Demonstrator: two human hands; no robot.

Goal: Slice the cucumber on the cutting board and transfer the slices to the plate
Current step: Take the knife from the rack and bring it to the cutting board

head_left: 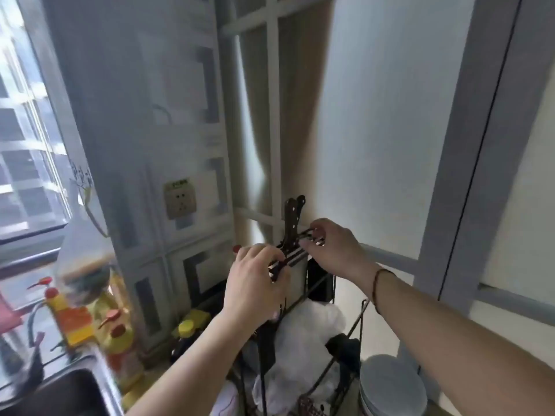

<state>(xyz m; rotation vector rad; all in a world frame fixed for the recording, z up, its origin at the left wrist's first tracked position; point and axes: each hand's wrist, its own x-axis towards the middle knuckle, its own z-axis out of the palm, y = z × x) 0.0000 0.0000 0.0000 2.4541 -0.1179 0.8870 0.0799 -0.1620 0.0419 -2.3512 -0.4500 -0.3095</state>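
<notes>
Both my hands are up at a black wire rack (356,328) on the counter. A pale cutting board (297,280) stands upright in the rack's top slot. My left hand (255,283) curls its fingers round the rack's top bars at the board's left edge. My right hand (333,246) pinches the top bars at the right. Two dark knife handles (292,220) stick up from the rack between my hands. A stack of white plates (390,385) sits at the lower right. No cucumber is in view.
White plastic bags (303,340) are stuffed in the rack. Oil and sauce bottles (120,340) crowd the counter to the left, beside a steel sink (60,391). A wall socket (180,199) is on the tiled wall behind. A window is at far left.
</notes>
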